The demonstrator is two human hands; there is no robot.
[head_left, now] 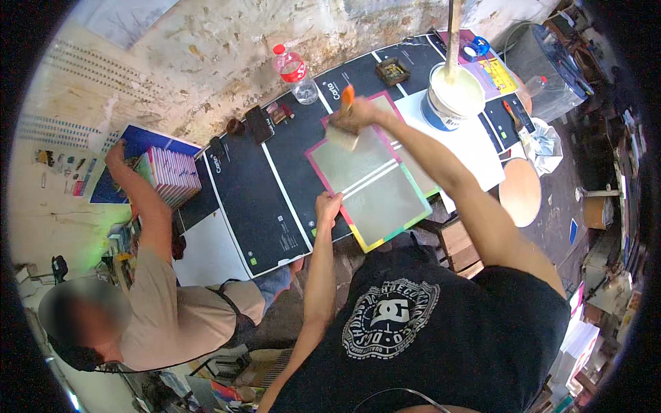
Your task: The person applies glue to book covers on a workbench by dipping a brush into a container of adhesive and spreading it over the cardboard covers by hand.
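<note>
My right hand [357, 115] grips a wide paintbrush [342, 140] with an orange handle, its pale bristles on the upper panel of a book cover [385, 203]. That cover shows two grey panels parted by a white strip, with pink, green and yellow borders. At its left edge, my left hand [328, 208] closes with thumb and fingers around the border. Another grey panel with a pink edge [420, 165] lies partly hidden beneath it. Beyond my right forearm stands a white bucket [447, 103] of creamy paste, a wooden stick [452, 41] upright in it.
A bottle with a red cap [297, 77] and a small dark tray [392, 71] stand along the wall side of the black-covered table [251, 186]. At left, a co-worker [179, 303] reaches toward a blue sheet behind stacked books [172, 172]. A round wooden stool [520, 193] stands right.
</note>
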